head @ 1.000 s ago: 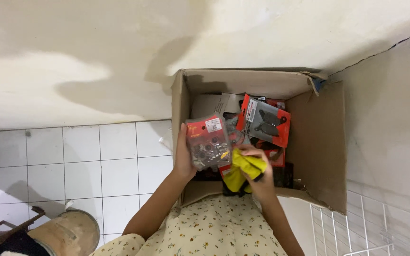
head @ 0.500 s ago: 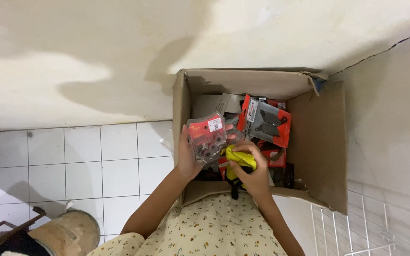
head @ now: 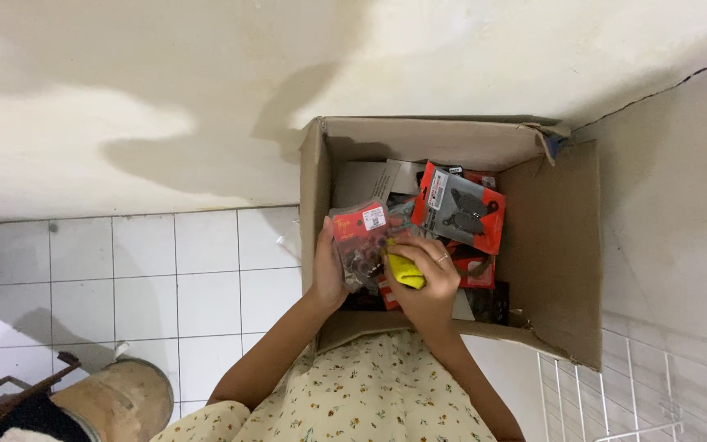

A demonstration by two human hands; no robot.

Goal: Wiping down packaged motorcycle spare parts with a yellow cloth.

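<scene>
An open cardboard box stands against a pale wall, holding several red-and-clear blister packs of small dark parts. My left hand grips one clear pack with a red header upright at the box's left inner side. My right hand is closed around a yellow cloth and presses it against that pack's right edge. A larger red pack lies tilted just beyond my right hand.
White floor tiles spread to the left of the box. A brown round container with dark metal bits sits at bottom left. A white wire rack is at bottom right. My floral sleeves fill the lower middle.
My right hand with the yellow cloth has slid from the pack's lower right up onto its side, the cloth now bunched in my fist. The pack in my left hand has shifted slightly.
</scene>
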